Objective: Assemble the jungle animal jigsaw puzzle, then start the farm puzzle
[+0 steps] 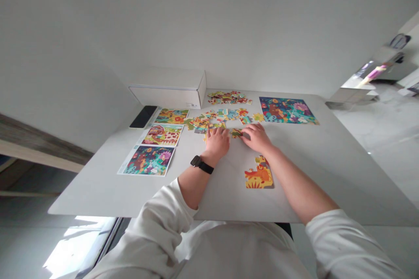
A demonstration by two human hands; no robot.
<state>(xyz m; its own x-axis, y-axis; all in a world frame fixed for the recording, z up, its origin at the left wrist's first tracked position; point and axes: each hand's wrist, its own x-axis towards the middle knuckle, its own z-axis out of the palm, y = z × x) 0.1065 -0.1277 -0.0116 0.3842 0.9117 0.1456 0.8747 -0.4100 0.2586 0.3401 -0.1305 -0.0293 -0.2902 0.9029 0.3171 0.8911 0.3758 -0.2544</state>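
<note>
My left hand (218, 142), with a black watch (201, 164) on its wrist, rests on the white table (98, 196) with its fingertips at the edge of the scattered jigsaw pieces (216, 118). My right hand (257, 137) lies just to its right, fingertips beside a small green and yellow piece (236, 133). Whether that hand grips anything is hidden. Nearer me, an assembled group of orange and yellow pieces (259, 173) lies below my right wrist. A finished colourful puzzle (286, 110) lies at the far right.
Along the far edge stand a white cardboard box (168, 89) and a loose heap of pieces (229, 97). Several printed picture cards (162, 135) lie at the left, beyond them a black phone (145, 116). The table's edge runs close to my body.
</note>
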